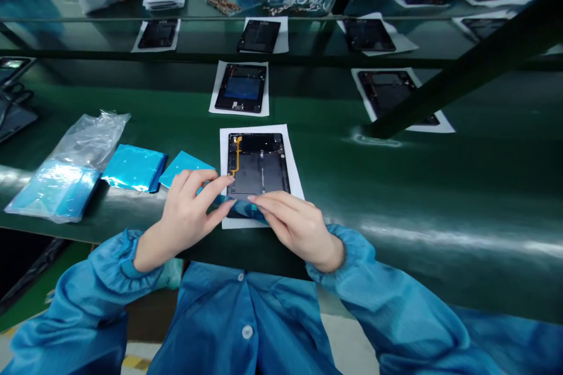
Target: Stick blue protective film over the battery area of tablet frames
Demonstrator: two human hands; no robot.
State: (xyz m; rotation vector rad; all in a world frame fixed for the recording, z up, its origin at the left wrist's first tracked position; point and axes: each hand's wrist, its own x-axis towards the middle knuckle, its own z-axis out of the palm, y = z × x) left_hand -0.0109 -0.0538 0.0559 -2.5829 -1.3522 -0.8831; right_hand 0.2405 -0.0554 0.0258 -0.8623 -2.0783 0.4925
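Note:
A black tablet housing (272,171) with an orange flex cable lies on a white sheet (295,179) in front of me. Over its near end, a thin blue film strip (241,209) spans between my hands. My left hand (190,205) pinches the strip's left end, with thumb and index finger close together. The right end is between the fingertips of my right hand (297,222). A loose blue sheet (187,165) lies just beyond my left hand, partly covered by it.
Left of the loose sheet are a blue film stack (134,167) and a clear plastic bag (65,173). Another tablet housing (241,89) lies farther back. A dark slanted post (422,99) stands at right. People in blue sleeves work across the bench.

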